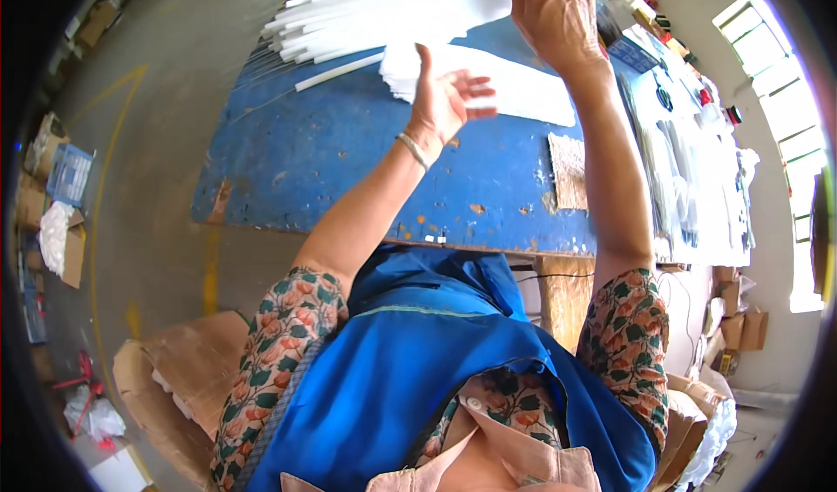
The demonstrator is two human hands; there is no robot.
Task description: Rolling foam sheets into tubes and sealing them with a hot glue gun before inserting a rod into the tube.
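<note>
A worn blue table (349,152) carries a heap of long white strips (384,8) at its far side. Beside the heap lies a flat stack of white sheets (532,95). My left hand (445,100) hovers with its fingers spread, fingertips at the near edge of the white sheets and nothing gripped; a thin bracelet circles its wrist. My right hand (549,13) reaches farther, to the top of the strip heap. Its fingertips run into the frame's upper edge, so I cannot see whether they hold a strip.
A brown rough pad (568,171) lies on the table at the right. A cluttered bench (689,143) with white items runs along the right under windows. Cardboard boxes (187,361) stand at my lower left, and a blue crate (68,174) sits far left on the concrete floor.
</note>
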